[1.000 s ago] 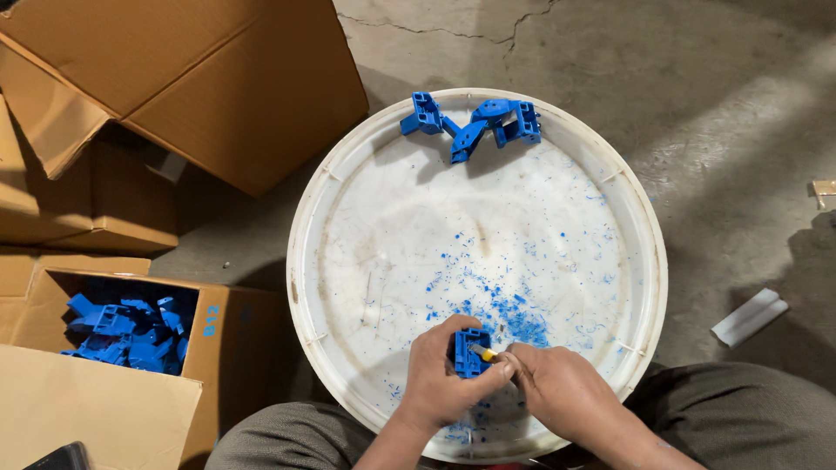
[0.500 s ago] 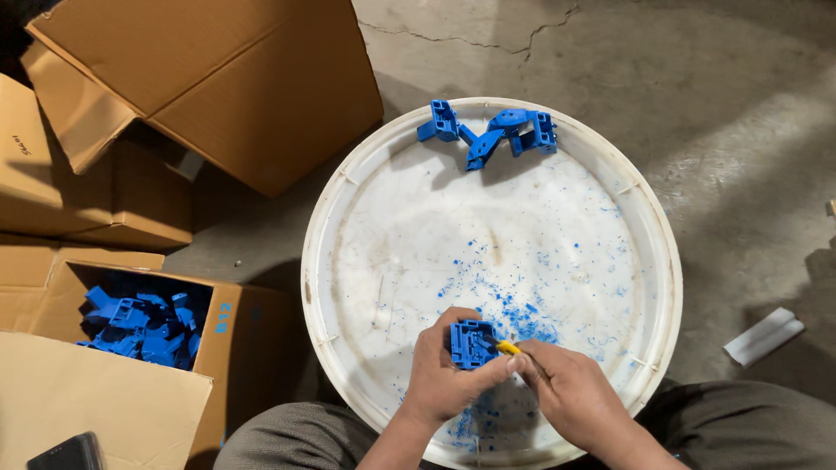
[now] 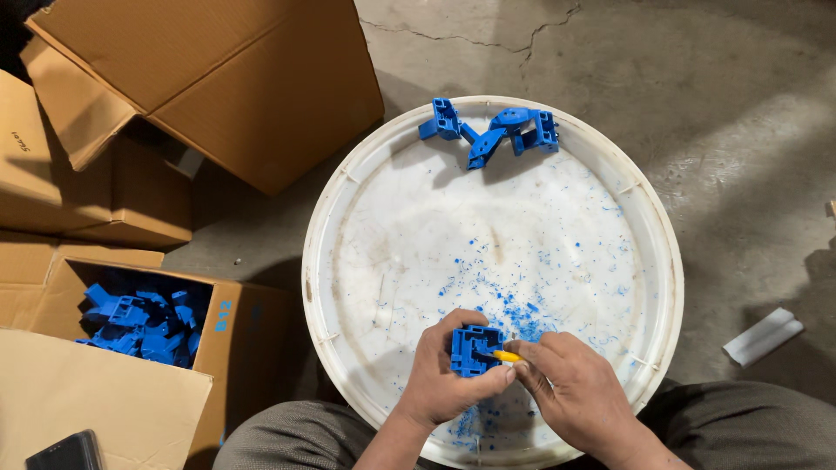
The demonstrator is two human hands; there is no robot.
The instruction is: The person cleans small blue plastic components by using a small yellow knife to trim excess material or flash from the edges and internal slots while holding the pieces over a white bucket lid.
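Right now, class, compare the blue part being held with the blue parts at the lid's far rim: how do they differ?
The held blue part is gripped in the left hand while the right hand puts a yellow tool to it; the far blue parts lie untouched. One is single, the others clustered. Both are blue plastic on the white lid.

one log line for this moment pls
left hand: grips blue plastic part | right hand: holds yellow-tipped tool against part | under: white round lid, blue shavings | far rim: blue parts
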